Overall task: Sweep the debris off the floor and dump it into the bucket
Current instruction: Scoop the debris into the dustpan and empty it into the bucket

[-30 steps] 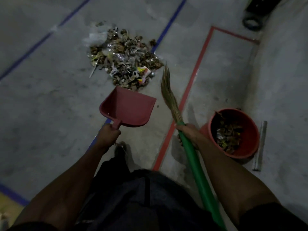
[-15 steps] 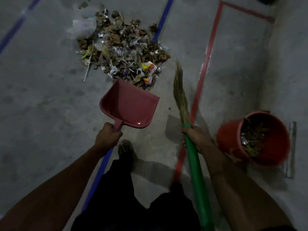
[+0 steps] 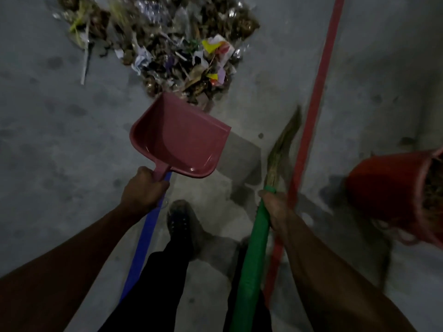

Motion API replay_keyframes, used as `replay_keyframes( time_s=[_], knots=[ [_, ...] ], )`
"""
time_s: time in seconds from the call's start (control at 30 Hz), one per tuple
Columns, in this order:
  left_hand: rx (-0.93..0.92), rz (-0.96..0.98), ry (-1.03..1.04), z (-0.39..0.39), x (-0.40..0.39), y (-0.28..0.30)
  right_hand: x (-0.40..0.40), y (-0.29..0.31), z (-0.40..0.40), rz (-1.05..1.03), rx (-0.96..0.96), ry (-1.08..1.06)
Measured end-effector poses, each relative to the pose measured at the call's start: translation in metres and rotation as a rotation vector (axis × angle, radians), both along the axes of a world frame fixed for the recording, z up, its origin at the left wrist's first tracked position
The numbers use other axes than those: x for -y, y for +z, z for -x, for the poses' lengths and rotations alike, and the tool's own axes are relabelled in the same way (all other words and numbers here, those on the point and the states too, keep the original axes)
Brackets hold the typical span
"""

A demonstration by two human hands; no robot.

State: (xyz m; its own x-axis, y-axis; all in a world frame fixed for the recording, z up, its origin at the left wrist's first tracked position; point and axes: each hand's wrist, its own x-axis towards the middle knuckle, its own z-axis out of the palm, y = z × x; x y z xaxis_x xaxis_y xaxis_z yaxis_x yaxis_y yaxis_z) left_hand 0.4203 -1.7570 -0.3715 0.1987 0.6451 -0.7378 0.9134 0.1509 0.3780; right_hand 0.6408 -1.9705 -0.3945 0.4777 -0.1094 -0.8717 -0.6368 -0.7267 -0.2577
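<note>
1. Grey concrete floor [image 3: 60, 144] all around, dimly lit, with a strip of red tape [image 3: 318, 92] running up the right side and a strip of blue tape [image 3: 143, 248] running under the left arm.
2. Left hand [image 3: 142, 188] was wrapped tight around the short handle of a pinkish-red plastic dustpan [image 3: 179, 142]. The pan looked empty inside, and its front lip sat right at the near edge of the pile.
3. That pile, a messy heap of debris [image 3: 172, 44] made of dry leaves, paper scraps and shiny wrappers, lay on the floor at the top of the view, cut off by the frame edge.
4. Right hand [image 3: 275, 207] was gripping a grass broom with a green handle [image 3: 254, 259] near the top of the green part. Straw-coloured bristles pointed forward, just beside the red tape, well short of the pile and a bit blurry.
5. Round red plastic bucket [image 3: 388, 197] sat at the far right, partly out of frame, with some leafy rubbish already visible in it.
6. One dark shoe [image 3: 179, 221] and dark trousers showed between the arms.
</note>
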Motion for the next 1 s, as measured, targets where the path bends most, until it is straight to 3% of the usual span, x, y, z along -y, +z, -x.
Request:
replay_keyframes(
  time_s=[0.27, 0.53, 0.77, 1.0],
  knots=[
    [-0.049, 0.042, 0.022, 0.024, -0.012, -0.072, -0.082, -0.078, 0.028, -0.137, -0.02, 0.203],
    [-0.067, 0.027, 0.057, 0.041, -0.015, -0.081, -0.091, -0.036, 0.014, -0.309, 0.102, 0.211],
    [-0.097, 0.039, 0.031, 0.048, -0.025, -0.078, -0.059, -0.031, 0.022, -0.162, 0.079, 0.126],
    [-0.078, 0.068, 0.069, 0.05, -0.039, -0.075, -0.12, -0.016, 0.015, -0.308, 0.138, 0.292]
  ],
)
